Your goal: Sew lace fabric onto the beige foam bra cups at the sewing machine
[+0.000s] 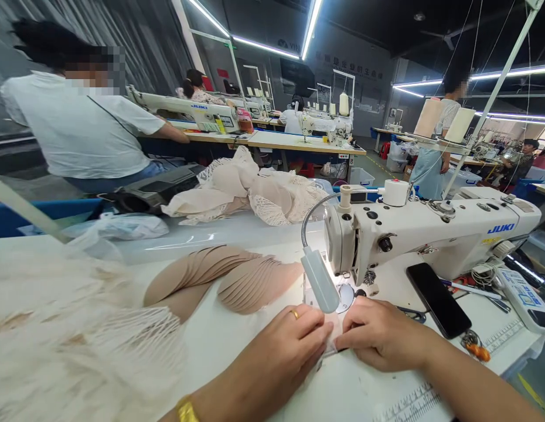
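Both hands meet at the bed of a white sewing machine (431, 228), close below its needle area. My left hand (290, 346), with a ring and a gold bracelet, has its fingers closed on the edge of a thin pale fabric piece (331, 329). Opposite it, my right hand (382, 333) pinches the same fabric with thumb and fingers. Much of the fabric is hidden by my fingers and by the grey lamp head (320, 281) hanging above. Left of the machine lie pleated beige bra cups (250, 287), which reach toward the lamp.
White lace fabric (79, 334) spreads over the table's left side. More lace pieces with cups (250, 190) are heaped behind. A black phone (438, 300), scissors (411, 315) and an orange trinket (478, 351) lie at the right. A person in white (79, 129) sits at the back left.
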A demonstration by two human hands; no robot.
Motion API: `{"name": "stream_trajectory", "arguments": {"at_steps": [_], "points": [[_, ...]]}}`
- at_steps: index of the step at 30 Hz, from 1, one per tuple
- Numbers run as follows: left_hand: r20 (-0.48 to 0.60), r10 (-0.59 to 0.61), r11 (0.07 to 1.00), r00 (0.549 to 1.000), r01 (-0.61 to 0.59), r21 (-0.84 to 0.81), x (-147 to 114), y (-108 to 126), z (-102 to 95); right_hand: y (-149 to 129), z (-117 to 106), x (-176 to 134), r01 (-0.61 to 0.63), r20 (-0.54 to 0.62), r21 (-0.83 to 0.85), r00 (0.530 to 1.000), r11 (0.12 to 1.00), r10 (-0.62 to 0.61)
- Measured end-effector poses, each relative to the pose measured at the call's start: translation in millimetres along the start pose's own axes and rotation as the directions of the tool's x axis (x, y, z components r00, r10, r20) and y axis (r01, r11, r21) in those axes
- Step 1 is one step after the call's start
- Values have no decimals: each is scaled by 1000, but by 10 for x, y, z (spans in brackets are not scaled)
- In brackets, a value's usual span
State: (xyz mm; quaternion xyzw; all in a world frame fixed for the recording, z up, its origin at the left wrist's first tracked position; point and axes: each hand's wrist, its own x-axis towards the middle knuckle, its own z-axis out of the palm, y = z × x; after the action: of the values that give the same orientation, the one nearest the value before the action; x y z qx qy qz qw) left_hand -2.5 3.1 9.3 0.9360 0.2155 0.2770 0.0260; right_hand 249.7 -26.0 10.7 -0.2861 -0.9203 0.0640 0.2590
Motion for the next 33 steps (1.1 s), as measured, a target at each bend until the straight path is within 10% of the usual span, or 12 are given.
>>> {"name": "stream_trajectory", "arguments": {"at_steps": [33], "points": [[-87, 32, 997, 996, -38, -65, 284, -170, 81, 134, 179, 13, -274, -45, -214, 962, 938, 270]]}}
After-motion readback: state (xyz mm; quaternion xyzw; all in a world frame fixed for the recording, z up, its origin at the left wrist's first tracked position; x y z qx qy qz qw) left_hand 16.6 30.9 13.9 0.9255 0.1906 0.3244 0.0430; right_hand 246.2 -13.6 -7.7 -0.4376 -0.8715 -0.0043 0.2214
